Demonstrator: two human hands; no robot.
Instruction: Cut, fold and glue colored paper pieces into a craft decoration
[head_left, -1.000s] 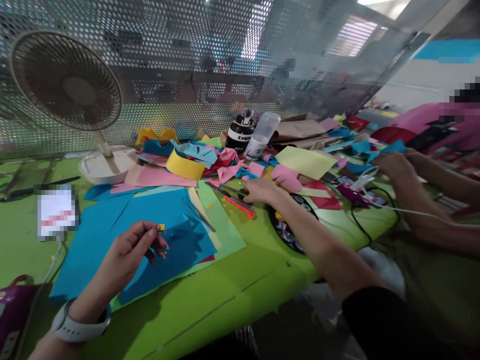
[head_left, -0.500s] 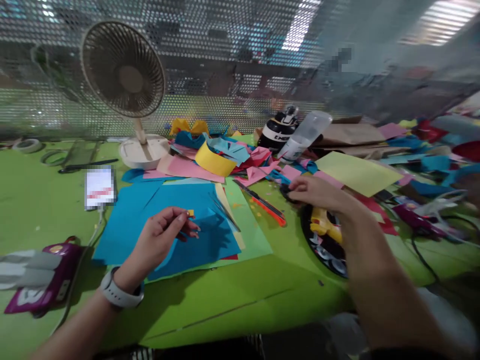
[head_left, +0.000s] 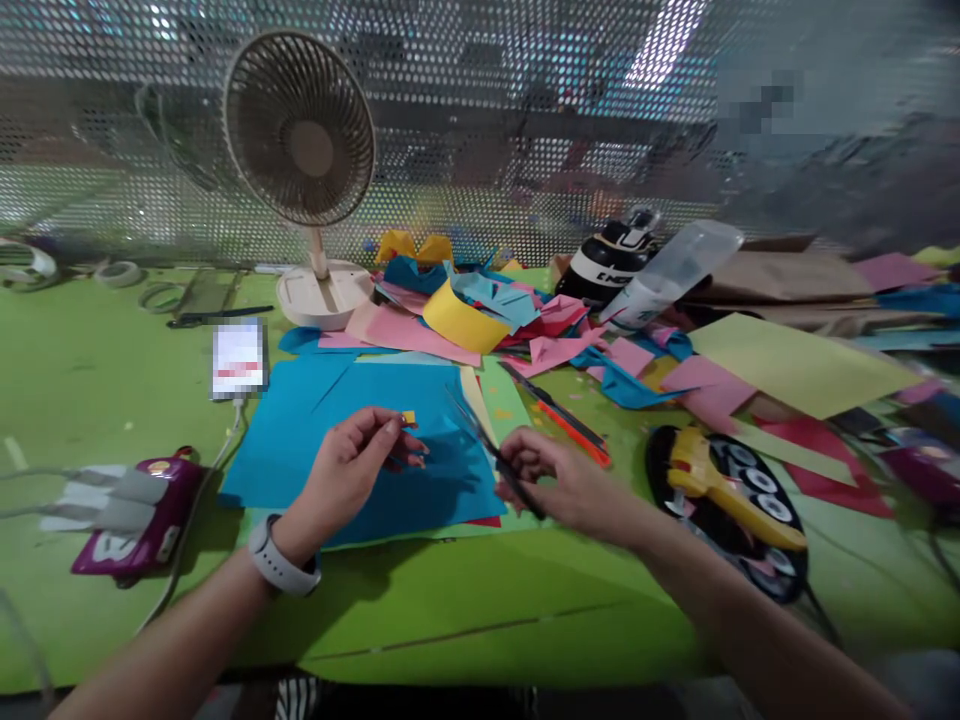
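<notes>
Pinching yellow scrap [head_left: 409, 418], left hand [head_left: 349, 470] — right hand [head_left: 566, 485] grip closed on dark tool [head_left: 517, 487] (bottle [head_left: 675, 272] label unreadable)

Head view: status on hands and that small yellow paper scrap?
Left hand pinching small yellow paper scrap above blue paper sheet. Right hand gripping slim dark scissors-like tool. Orange utility knife lies beyond, apart.

Head-worn camera looks forward and down, apparently close over the green table [head_left: 465, 600].
</notes>
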